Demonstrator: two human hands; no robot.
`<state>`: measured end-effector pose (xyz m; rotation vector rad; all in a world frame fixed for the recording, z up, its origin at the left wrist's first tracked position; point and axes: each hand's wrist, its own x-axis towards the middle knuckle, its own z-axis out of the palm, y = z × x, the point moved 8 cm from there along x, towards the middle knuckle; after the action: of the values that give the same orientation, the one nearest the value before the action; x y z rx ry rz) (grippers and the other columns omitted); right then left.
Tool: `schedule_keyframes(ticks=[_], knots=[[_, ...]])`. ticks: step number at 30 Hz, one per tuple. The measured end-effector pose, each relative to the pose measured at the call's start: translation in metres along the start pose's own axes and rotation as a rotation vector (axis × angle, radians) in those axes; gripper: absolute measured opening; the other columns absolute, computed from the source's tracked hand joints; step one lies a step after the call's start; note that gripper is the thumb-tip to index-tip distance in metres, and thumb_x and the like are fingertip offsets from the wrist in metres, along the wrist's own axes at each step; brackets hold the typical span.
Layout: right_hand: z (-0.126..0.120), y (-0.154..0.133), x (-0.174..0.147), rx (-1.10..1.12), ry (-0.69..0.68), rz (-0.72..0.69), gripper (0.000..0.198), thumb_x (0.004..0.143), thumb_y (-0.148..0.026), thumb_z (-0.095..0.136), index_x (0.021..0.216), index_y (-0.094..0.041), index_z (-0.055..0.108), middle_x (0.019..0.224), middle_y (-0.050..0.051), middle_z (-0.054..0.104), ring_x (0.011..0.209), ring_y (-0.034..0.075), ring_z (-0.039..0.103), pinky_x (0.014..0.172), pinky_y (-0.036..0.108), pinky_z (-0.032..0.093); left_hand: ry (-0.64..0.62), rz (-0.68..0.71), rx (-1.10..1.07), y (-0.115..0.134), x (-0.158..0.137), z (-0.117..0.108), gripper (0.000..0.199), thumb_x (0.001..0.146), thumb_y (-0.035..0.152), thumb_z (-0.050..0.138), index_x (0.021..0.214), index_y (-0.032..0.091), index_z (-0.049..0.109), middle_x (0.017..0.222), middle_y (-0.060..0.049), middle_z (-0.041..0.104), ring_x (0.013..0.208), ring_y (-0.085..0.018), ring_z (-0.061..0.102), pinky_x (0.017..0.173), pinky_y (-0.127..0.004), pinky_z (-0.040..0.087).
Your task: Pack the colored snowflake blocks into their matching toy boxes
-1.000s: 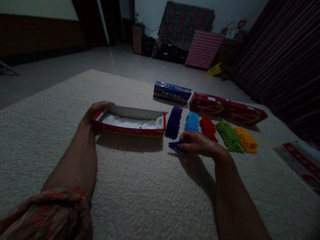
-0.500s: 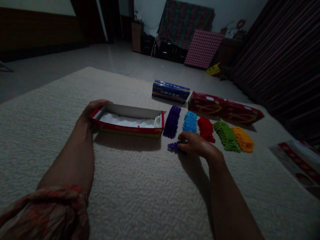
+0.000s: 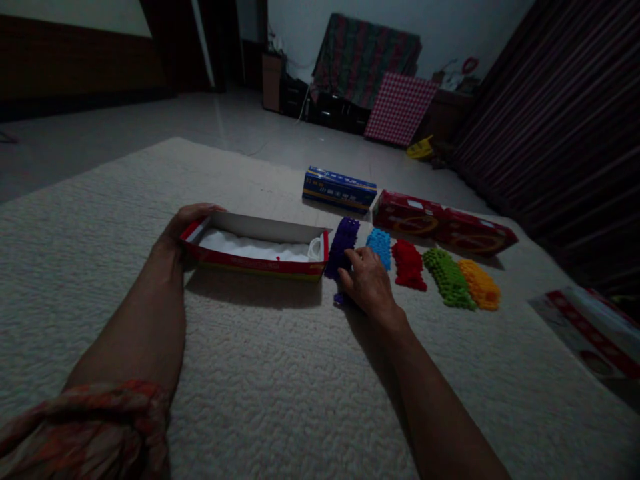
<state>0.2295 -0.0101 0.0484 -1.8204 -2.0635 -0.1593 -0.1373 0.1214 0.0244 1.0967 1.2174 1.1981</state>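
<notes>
My left hand grips the left end of an open red cardboard box. White padding lies in the box, with a small white loop at its right end. My right hand hovers low over the near end of a long dark purple knobbly bundle, thumb and fingers apart. I cannot tell whether the fingertips touch it. A small purple piece shows partly from beneath this hand. Just beyond the fingers is a light blue bundle.
To the right lie red, green and orange bundles. Behind them stand a blue box and red boxes. A white-and-red package is at the right edge of the quilted mat.
My right hand has let go of the small purple piece and moved slightly left and forward toward the purple bundle, its fingers spreading. My left hand stays on the box.
</notes>
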Motion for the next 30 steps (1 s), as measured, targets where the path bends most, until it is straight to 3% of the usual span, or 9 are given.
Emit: schedule_keyframes(ticks=[14, 18, 22, 30], knots=[[-0.001, -0.001, 0.000, -0.060, -0.062, 0.085, 0.029, 0.090, -0.018, 0.063, 0.118, -0.018, 0.068, 0.112, 0.016, 0.067, 0.101, 0.032, 0.062, 0.088, 0.043, 0.050, 0.000, -0.032, -0.094, -0.001, -0.004, 0.003, 0.031, 0.068, 0.041, 0.081, 0.087, 0.017, 0.075, 0.071, -0.002, 0.069, 0.070, -0.020, 0.061, 0.064, -0.031, 0.050], [-0.002, 0.003, 0.001, 0.000, -0.085, 0.086, 0.035, 0.088, -0.017, 0.063, 0.123, -0.015, 0.066, 0.115, 0.017, 0.066, 0.102, 0.031, 0.064, 0.091, 0.041, 0.052, -0.009, -0.021, -0.086, -0.002, 0.001, 0.001, 0.031, 0.065, 0.041, 0.084, 0.084, 0.017, 0.078, 0.073, -0.003, 0.071, 0.070, -0.020, 0.062, 0.064, -0.031, 0.051], [0.001, 0.008, 0.002, 0.087, -0.112, 0.098, 0.030, 0.087, -0.016, 0.062, 0.117, -0.014, 0.069, 0.112, 0.016, 0.066, 0.101, 0.030, 0.065, 0.092, 0.042, 0.053, -0.004, 0.034, -0.053, 0.001, 0.003, 0.001, 0.030, 0.065, 0.043, 0.083, 0.080, 0.018, 0.079, 0.072, -0.004, 0.070, 0.068, -0.020, 0.062, 0.060, -0.030, 0.052], [0.010, 0.019, 0.002, 0.293, -0.052, 0.066, 0.028, 0.085, -0.014, 0.060, 0.110, -0.020, 0.072, 0.107, 0.013, 0.072, 0.102, 0.028, 0.067, 0.095, 0.044, 0.054, -0.019, 0.030, -0.040, -0.001, 0.004, -0.001, 0.025, 0.067, 0.040, 0.081, 0.079, 0.019, 0.081, 0.077, -0.007, 0.073, 0.068, -0.021, 0.064, 0.060, -0.031, 0.052]])
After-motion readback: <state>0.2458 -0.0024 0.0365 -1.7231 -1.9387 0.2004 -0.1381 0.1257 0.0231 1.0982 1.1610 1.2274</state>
